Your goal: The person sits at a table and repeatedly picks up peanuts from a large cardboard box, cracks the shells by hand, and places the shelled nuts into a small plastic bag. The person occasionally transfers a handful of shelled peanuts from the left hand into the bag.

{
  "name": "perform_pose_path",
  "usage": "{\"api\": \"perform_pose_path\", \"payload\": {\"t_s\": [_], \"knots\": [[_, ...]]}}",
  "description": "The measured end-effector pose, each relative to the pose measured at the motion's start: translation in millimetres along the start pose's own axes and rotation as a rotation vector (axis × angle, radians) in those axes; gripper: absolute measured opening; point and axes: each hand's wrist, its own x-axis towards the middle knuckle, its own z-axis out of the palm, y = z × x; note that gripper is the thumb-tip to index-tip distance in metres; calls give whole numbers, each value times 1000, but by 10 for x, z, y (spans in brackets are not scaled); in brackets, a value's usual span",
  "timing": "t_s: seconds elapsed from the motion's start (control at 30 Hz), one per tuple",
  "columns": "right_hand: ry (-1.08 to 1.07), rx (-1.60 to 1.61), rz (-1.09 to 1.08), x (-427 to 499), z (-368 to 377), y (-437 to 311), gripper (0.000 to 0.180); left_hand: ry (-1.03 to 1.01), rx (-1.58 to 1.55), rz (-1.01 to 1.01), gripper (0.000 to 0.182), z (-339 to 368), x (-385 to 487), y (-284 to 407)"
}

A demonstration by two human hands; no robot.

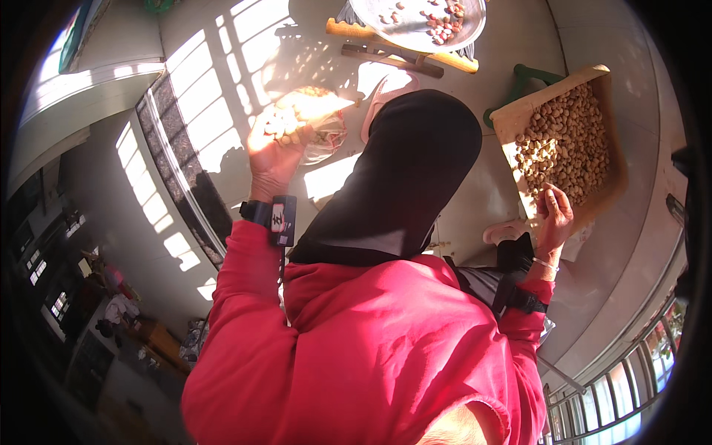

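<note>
My left hand (pixel 276 158) is cupped upward and holds several pale nuts (pixel 285 127), partly washed out by sunlight. Behind it, on the floor, a clear plastic bag (pixel 329 140) with red markings has more nuts in it. On the right, my right hand (pixel 558 210) is at the near edge of a shallow tan tray (pixel 615 161) heaped with brown nuts (pixel 573 139). Its thumb and fingers are bent close together. Whether something small is pinched between them is too hard to see.
A round metal platter (pixel 409 18) with reddish kernels (pixel 445 26) rests on a wooden stand (pixel 389 39) ahead. Green legs (pixel 520 92) show beside the tan tray. A pink slipper (pixel 384 103) is past my black-clad knee (pixel 425 167). A door track (pixel 181 161) crosses the floor at left.
</note>
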Motion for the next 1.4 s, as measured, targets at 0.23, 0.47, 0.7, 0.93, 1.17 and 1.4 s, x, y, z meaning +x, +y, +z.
{"api": "perform_pose_path", "payload": {"t_s": [0.23,0.47,0.7,0.93,1.17,1.4], "knots": [[-103,-169,77,95,289,-106,15,113,-32,-202,36,-822,139,-231],[-229,-386,147,64,434,-121,17,-63,-121,-292,28,-818,262,-606],[-305,-440,136,-15,624,-237,18,81,-88,-217,25,-1375,221,-533],[-368,-527,101,-119,833,-308,20,231,-59,-206,30,-1880,-19,-510],[-452,-612,125,-153,846,-289,25,212,-283,5,24,-1730,9,-275],[-455,-666,66,-148,856,-224,23,107,-133,-133,25,-1551,-5,-128]]}}
